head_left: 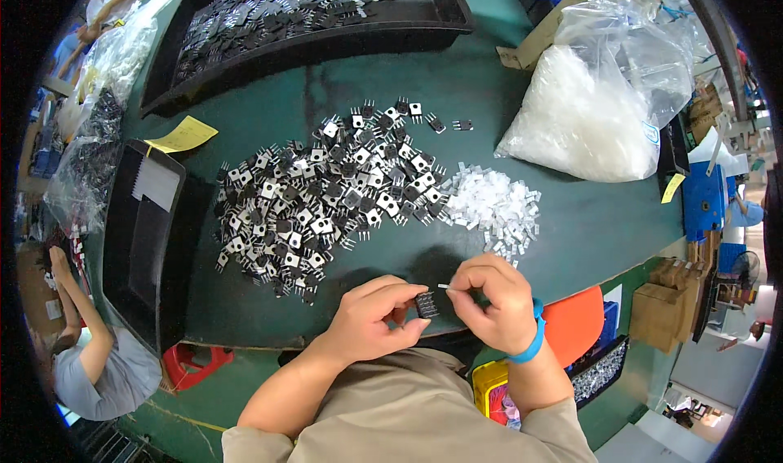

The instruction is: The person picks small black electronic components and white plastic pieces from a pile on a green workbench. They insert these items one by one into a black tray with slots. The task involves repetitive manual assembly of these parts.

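Note:
Near the table's front edge, my left hand (367,320) is closed on a small stack of black transistors (426,305), gripped between thumb and fingers with their metal legs showing. Just to its right, my right hand (499,306) pinches a small white sleeve (444,285) between thumb and forefinger, close to the stack but apart from it. A wide heap of loose three-legged transistors (326,190), black on one side and silvery on the other, lies ahead of my hands. Beside it on the right is a smaller heap of translucent white sleeves (493,206).
A large black tray (326,46) of transistors stands at the back. On the left is a black bin (122,275) near a yellow paper slip (183,134). A clear bag (579,121) of white pieces sits back right. A co-worker's arm (90,320) shows far left.

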`<state>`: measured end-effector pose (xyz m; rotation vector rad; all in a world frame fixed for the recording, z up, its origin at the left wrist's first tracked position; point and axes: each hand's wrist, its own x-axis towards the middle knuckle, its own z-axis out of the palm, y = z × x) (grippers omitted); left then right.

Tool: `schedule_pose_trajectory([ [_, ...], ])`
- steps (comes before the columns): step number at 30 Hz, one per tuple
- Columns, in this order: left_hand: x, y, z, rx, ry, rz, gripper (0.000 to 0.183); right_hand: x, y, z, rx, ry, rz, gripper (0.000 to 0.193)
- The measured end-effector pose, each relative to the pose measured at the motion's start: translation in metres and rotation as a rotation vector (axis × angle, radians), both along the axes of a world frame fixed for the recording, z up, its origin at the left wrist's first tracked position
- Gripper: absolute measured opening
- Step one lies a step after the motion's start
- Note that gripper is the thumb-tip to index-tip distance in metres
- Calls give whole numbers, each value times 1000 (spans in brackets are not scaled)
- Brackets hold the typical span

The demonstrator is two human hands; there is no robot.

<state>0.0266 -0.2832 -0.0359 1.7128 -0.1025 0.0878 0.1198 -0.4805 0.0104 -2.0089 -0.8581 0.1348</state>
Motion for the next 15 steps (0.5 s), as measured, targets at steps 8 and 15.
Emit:
schedule_pose_trajectory([
  [8, 1, 1, 0, 11, -12, -42, 40, 1, 0, 3, 143, 331, -25, 19],
  [15, 2, -1, -2, 21, -38, -64, 39, 7, 2, 6, 97, 276, 97, 12],
])
